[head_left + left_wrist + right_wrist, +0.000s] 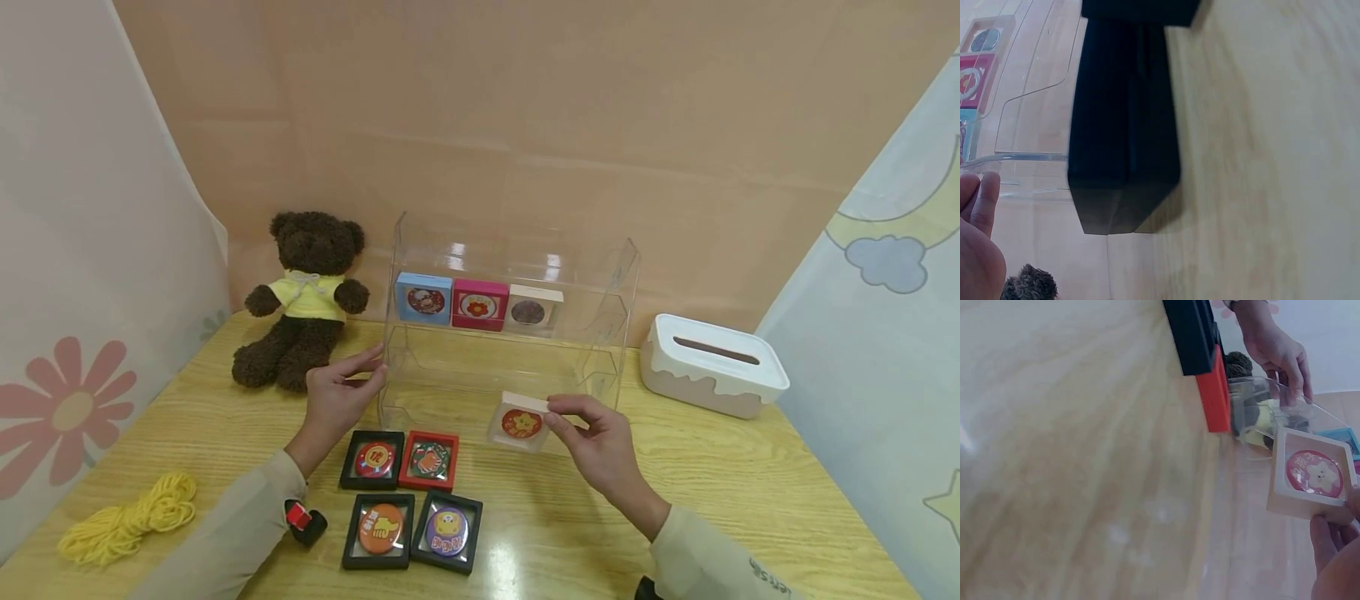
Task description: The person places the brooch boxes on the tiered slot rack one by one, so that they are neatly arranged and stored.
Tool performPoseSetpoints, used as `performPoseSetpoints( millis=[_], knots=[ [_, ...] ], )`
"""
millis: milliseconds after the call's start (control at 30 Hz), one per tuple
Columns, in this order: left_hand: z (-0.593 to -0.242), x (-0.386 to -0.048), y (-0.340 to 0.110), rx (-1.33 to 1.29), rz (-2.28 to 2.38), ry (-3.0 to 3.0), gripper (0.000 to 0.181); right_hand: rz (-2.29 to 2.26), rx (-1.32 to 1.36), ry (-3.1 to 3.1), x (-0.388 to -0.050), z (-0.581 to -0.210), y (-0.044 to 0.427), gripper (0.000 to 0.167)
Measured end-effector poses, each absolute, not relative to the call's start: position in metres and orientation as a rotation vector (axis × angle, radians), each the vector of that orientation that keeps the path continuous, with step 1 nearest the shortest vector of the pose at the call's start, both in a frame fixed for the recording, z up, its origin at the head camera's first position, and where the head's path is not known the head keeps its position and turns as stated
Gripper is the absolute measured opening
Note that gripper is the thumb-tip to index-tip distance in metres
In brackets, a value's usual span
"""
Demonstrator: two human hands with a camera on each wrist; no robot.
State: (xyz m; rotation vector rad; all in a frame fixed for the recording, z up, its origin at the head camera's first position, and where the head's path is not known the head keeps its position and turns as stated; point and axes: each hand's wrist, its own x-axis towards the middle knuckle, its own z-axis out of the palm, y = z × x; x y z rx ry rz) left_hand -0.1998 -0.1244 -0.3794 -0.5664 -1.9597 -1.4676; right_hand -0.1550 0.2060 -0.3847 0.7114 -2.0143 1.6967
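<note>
A clear acrylic display rack [480, 385] stands on the table with a blue box frame [424, 298], a magenta box frame [480, 305] and a white box frame [534, 310] side by side on a shelf. At its left side panel, my left hand [341, 398] pinches the edge between thumb and fingers. My right hand [600, 442] grips a white box frame [1310, 472] by its right side, tilted in front of the rack's lower part. Inside that frame is a round red badge with a star [521, 423]. In the left wrist view the left fingertips [985, 200] meet the panel.
Several framed badges lie before the rack: two black frames [381, 532] [447, 533] in front, another black frame [371, 460] and a red frame [429, 461] behind. A brown teddy bear [307, 292] and yellow cord [131, 518] are left; a tissue box [712, 367] is right.
</note>
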Motion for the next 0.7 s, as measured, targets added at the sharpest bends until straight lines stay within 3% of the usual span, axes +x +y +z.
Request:
performPoseSetpoints(
  millis=[433, 700],
  knots=[
    [-0.379, -0.2, -0.125, -0.566, -1.462, -1.96, 0.024, 1.7, 0.569, -2.059, -0.168, -0.35, 0.222, 0.008],
    [-0.38, -0.2, -0.124, -0.556, -1.465, -1.967, 0.025, 1.762, 0.589, -1.911, -0.177, -0.333, 0.234, 0.01]
  ],
)
